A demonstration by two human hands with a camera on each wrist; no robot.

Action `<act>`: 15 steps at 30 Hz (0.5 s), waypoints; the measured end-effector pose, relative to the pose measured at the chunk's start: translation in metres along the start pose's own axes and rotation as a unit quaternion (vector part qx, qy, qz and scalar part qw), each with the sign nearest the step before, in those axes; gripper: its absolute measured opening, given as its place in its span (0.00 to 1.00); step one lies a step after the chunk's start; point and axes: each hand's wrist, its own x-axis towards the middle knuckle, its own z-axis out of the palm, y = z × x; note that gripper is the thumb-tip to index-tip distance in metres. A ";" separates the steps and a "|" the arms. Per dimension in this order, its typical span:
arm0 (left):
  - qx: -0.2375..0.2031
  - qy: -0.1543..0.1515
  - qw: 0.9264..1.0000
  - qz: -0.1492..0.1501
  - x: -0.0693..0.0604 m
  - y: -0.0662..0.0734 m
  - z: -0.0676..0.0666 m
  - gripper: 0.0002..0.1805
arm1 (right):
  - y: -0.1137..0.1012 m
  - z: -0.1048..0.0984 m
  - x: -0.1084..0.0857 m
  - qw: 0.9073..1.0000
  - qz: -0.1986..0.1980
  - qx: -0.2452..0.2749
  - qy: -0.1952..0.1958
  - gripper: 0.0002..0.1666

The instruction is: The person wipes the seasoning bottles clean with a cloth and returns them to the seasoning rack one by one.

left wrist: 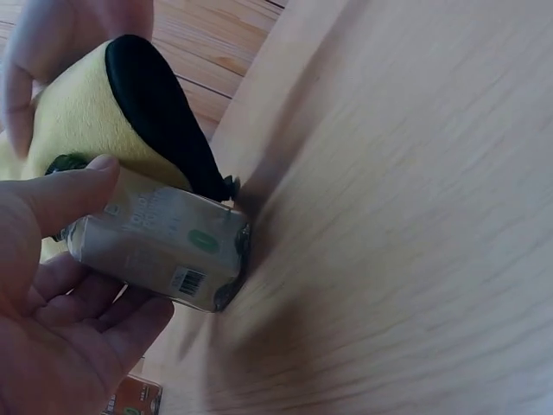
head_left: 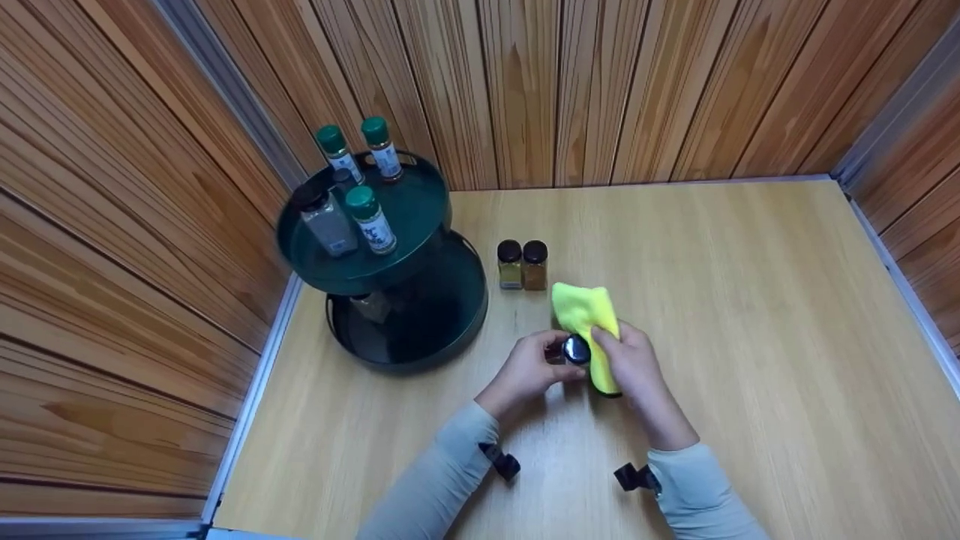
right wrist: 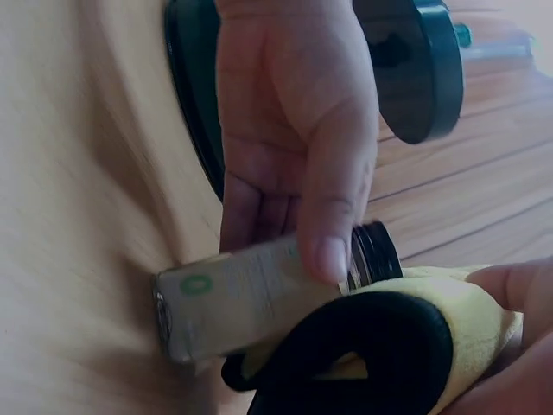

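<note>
A clear square-sided spice jar [left wrist: 164, 246] with a black cap [head_left: 576, 349] is held by my left hand [head_left: 527, 369], thumb on one side and fingers on the other. Its label bears pale print, a green oval and a barcode. My right hand [head_left: 634, 365] grips a folded yellow cloth [head_left: 585, 306] with a black edge, and the cloth lies against the jar's side. In the right wrist view the jar [right wrist: 251, 298] is partly covered by the cloth. Its base is close to the tabletop; whether it touches I cannot tell.
Two black-capped spice jars [head_left: 534, 265] stand side by side beyond my hands. At the left is a dark green two-tier round rack [head_left: 409, 196], with green-capped bottles [head_left: 372, 220] and a larger dark-capped jar [head_left: 328, 225] on top. Wood-panelled walls enclose the table [head_left: 750, 315].
</note>
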 end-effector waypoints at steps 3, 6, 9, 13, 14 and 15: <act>0.004 0.001 1.000 -0.007 0.001 0.001 0.001 0.26 | 0.001 0.006 -0.002 0.998 -0.027 -0.050 0.000 0.18; 0.011 0.002 1.000 0.002 0.002 0.002 0.002 0.27 | 0.004 0.009 -0.005 0.993 -0.066 -0.099 0.007 0.14; 0.024 0.006 1.000 0.018 0.002 0.003 0.003 0.27 | 0.009 0.011 -0.007 0.980 -0.129 -0.151 0.013 0.14; 0.039 0.017 0.999 0.026 0.001 0.005 0.005 0.30 | 0.015 0.012 -0.010 0.949 -0.222 -0.222 0.015 0.24; 0.040 0.019 0.999 0.030 0.001 0.005 0.005 0.31 | 0.016 0.012 -0.011 0.941 -0.241 -0.238 0.015 0.26; 0.039 0.021 0.999 0.030 0.000 0.005 0.005 0.32 | 0.017 0.012 -0.011 0.933 -0.257 -0.253 0.013 0.28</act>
